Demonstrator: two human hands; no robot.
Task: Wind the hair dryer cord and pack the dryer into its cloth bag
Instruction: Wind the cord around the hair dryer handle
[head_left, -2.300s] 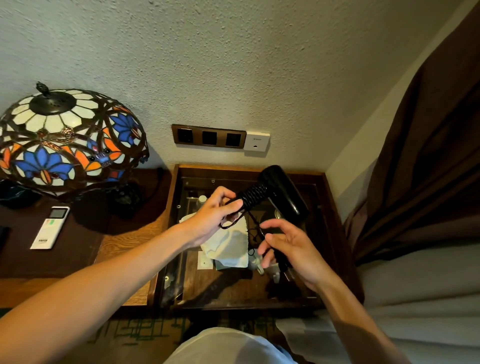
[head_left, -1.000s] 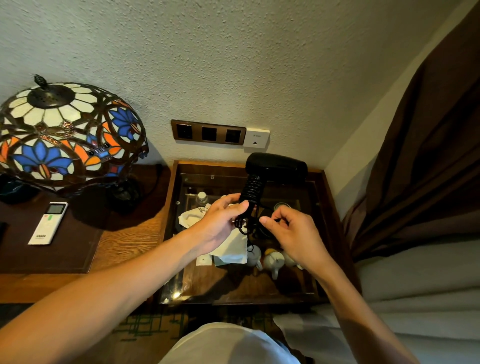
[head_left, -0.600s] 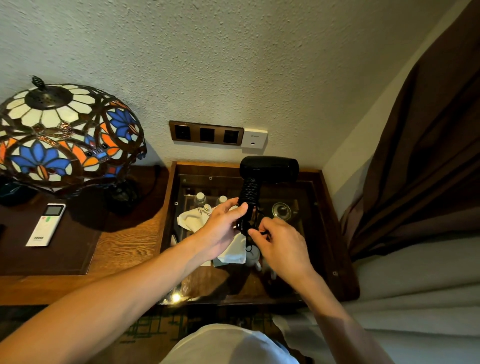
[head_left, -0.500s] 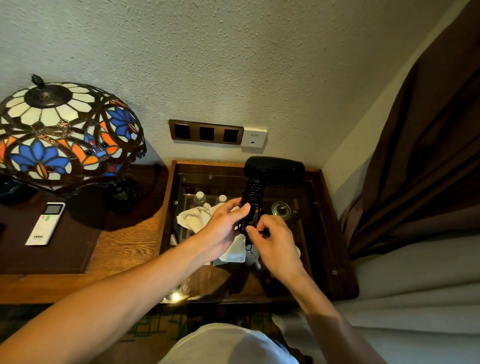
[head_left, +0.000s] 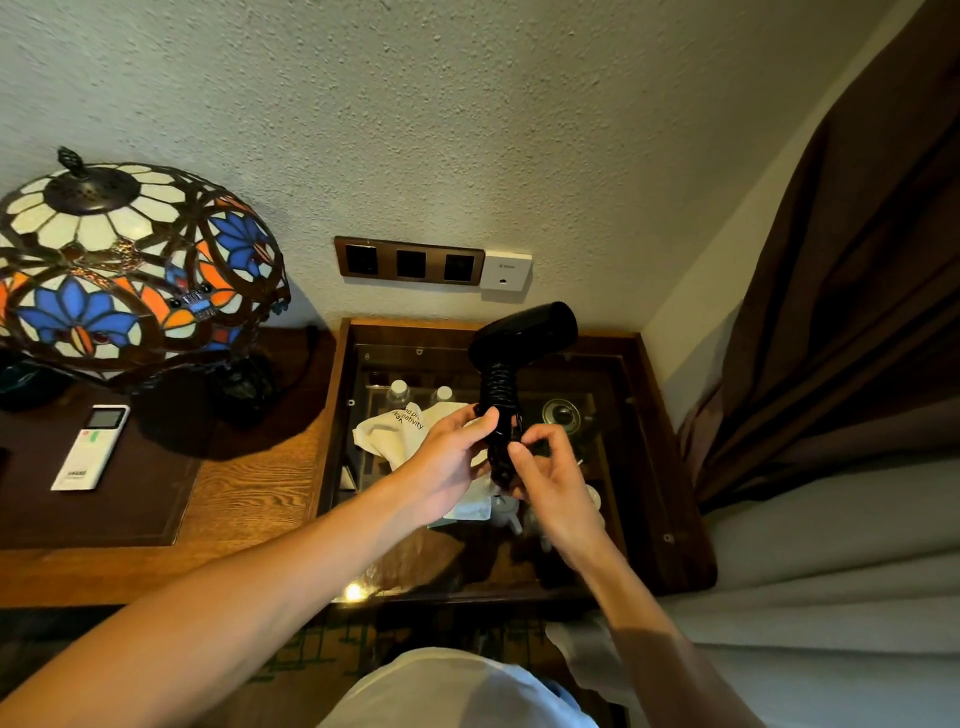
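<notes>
Both hands are up over the bench (head_left: 670, 467) — left hand (head_left: 447, 467) gripping the hair dryer (head_left: 522, 332) by its handle, cord (head_left: 500, 387) coiled tight around it; right hand (head_left: 550, 475) pinching the cord's tail end. Winding looks nearly finished. Beyond, the cloth bag (head_left: 395, 431) lies unfilled — packing remains.

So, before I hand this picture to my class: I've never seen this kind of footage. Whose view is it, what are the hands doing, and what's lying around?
It comes from a camera worn on the person's head, looking down at their own bare hands. The left hand grips the black hair dryer by its handle, where the cord is coiled. The right hand pinches the cord's loose end at the bottom. Below them, a white cloth bag lies on a glass-topped side table. Left of it stand a stained-glass lamp and a white remote.
</notes>
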